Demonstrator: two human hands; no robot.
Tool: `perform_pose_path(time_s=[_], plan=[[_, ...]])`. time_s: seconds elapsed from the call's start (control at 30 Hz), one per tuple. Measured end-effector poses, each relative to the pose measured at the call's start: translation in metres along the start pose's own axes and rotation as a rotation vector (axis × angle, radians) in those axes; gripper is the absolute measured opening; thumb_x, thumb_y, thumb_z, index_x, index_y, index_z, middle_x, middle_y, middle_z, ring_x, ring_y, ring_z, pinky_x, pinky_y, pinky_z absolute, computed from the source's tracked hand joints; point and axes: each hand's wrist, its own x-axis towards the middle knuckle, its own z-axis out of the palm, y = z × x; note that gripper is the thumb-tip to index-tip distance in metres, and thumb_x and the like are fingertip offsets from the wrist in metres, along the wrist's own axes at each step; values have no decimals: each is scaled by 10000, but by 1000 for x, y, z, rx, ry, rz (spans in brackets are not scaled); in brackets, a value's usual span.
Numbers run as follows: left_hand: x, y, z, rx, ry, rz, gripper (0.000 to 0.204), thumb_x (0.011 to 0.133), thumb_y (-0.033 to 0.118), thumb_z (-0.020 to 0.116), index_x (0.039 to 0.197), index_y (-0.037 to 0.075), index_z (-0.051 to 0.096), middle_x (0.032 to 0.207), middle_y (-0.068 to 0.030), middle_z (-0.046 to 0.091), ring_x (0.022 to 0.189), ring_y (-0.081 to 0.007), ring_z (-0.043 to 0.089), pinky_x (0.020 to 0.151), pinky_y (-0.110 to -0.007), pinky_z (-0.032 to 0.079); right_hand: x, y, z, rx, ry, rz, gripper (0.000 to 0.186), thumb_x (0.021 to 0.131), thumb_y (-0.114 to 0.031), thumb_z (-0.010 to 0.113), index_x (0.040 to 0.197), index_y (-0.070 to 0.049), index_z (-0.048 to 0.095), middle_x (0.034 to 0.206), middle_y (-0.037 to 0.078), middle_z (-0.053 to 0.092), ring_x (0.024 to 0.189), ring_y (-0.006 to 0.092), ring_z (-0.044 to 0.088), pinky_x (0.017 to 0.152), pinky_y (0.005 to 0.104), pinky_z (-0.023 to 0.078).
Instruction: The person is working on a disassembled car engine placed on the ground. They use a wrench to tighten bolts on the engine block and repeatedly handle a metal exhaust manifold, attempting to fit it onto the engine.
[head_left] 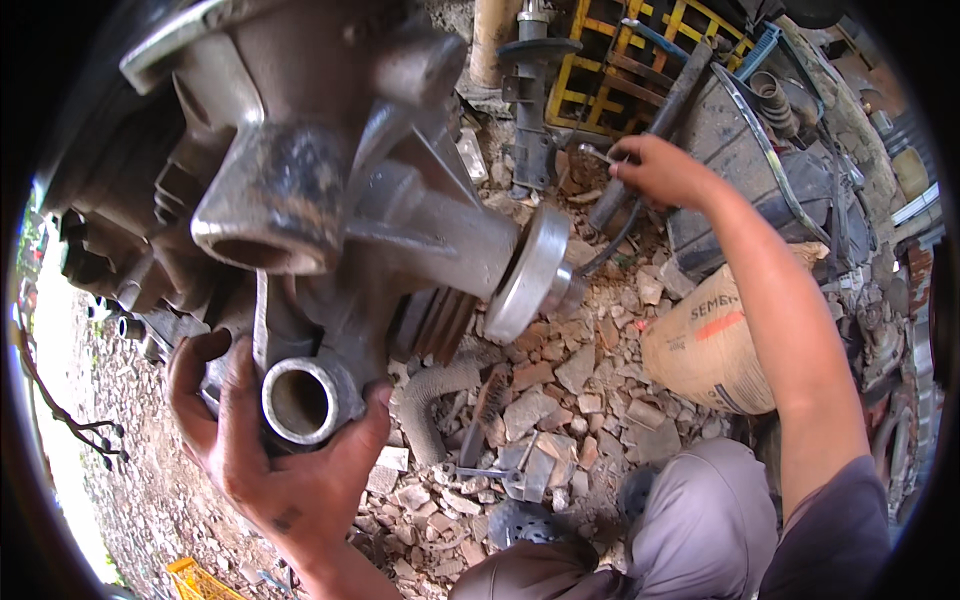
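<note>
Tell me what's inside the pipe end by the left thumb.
Inside the pipe end, only its brownish inner wall shows. Anything deeper is hidden by shadow and the rim. The left hand holds it from outside, leaving the mouth uncovered.

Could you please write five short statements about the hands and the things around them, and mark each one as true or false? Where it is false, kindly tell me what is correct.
1. The left hand has a round pipe end of the metal casting between thumb and fingers. True.
2. The right hand grips the same casting. False: it is away from it, with what seems a slim metal tool at its fingers.
3. The sack is bright blue. False: it is brown.
4. A bent grey tube lies on the ground. True.
5. The ground is smooth tile. False: it is covered with broken rubble.
</note>
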Motion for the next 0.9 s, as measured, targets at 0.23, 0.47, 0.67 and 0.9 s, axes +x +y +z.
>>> perform_pose_path(time_s=[0.23,0.47,0.67,0.9], plan=[[-3,4,4,55,30,-42,768,474,256,841,1158,0,605,1249,-250,473,1181,-411,469,960,-529,409,-5,2,28,451,-42,5,311,931,-227,617,1167,-26,612,765,-4,590,631,76,538,539,245,440],[-3,3,3,253,-5,-54,801,629,417,783,1267,16,512,1318,-235,434,1218,-405,444,985,-542,367,-27,-9,113,1235,-112,137,365,915,-222,640,1226,-55,548,842,41,606,700,160,633,561,295,515],[-1,2,-2,219,-23,-75,909,694,486,750,1384,21,383,1378,-245,363,1277,-415,393,1027,-552,339,-24,-61,160,1676,-267,245,277,972,-186,531,1222,-72,507,821,66,577,645,187,614,480,332,476],[2,29,1,406,-135,-405,926,627,204,771,1440,83,343,1434,-179,398,1322,-351,366,1093,-540,242,-49,-82,179,1984,-330,203,226,1005,-159,451,1213,-73,467,964,80,610,799,203,640,606,315,497]])
